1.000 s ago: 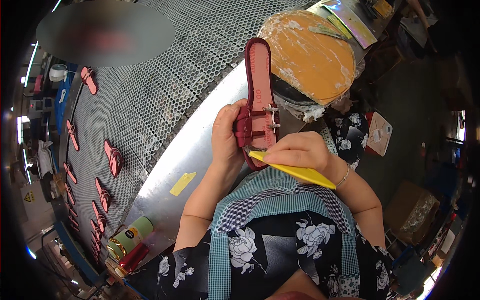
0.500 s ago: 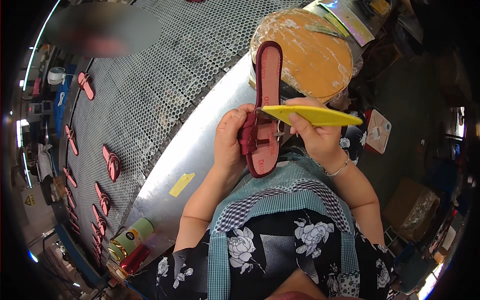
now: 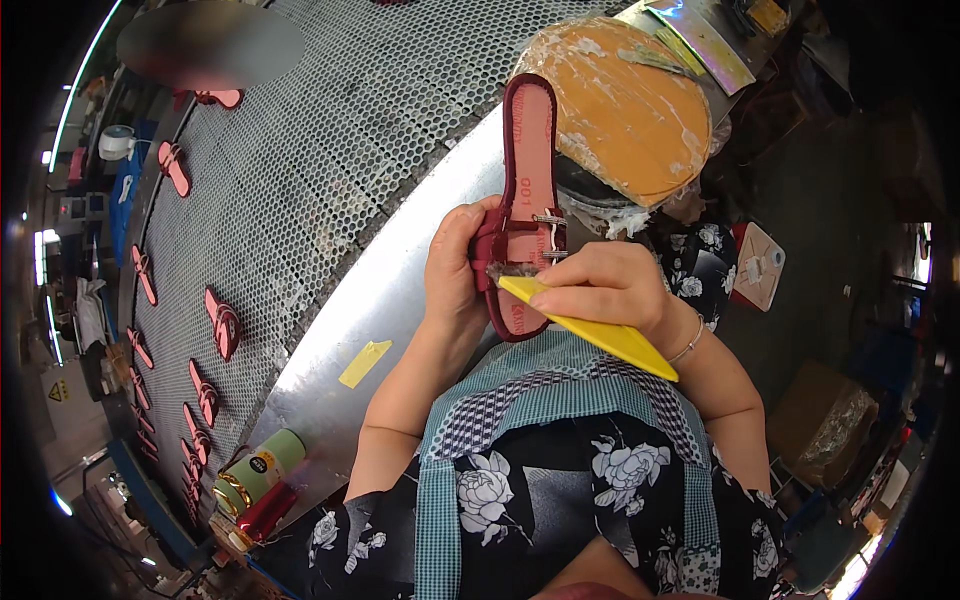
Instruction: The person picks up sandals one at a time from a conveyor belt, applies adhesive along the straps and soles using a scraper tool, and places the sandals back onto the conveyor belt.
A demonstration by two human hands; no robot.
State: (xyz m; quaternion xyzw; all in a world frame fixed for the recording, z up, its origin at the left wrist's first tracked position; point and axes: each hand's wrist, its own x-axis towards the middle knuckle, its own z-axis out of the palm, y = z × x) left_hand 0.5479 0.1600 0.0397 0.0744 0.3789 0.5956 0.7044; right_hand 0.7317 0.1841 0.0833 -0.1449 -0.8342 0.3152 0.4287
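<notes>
L hand [image 3: 455, 255] clamped on dk-red sandal [image 3: 530, 150] by its strap side, just beyond apron [image 3: 520, 420]; some fingers hidden underneath. R hand [image 3: 610, 285] pinches yellow brush [image 3: 605, 335], thumb & fingers tog. on handle. Bristles cover pt of insole; can't tell if touching. Farthest-L sandals [image 3: 142, 385] tiny, unclear.

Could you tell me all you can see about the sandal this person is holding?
The sandal has a pink insole with red printing, a dark red rim and dark red straps with two silver-coloured buckles on the right side. The material looks like fabric or leather; I cannot tell which. It is held up off the table, insole facing the camera, strapped end toward the body. The left hand grips its left side. Bristles of a yellow-handled brush overlap the straps; contact is unclear.
</notes>
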